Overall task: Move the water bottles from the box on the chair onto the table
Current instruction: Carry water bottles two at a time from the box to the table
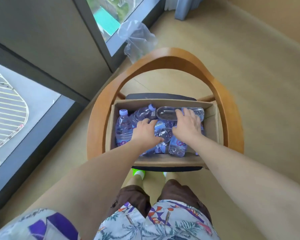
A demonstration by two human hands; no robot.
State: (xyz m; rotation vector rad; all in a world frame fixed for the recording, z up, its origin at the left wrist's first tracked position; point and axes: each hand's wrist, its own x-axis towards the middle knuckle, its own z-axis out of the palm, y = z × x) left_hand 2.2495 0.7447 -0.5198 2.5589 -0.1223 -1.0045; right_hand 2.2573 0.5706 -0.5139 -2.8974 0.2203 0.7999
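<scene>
the clear bottle (pixel 178 113) at the far end of the box (pixel 164 161) is lain on crosswise by the spread fingers of the right hand (pixel 187 125), not yet clasped, while the left hand (pixel 144 131), fingers curled down among purple bottles (pixel 123 129), is less near.
</scene>
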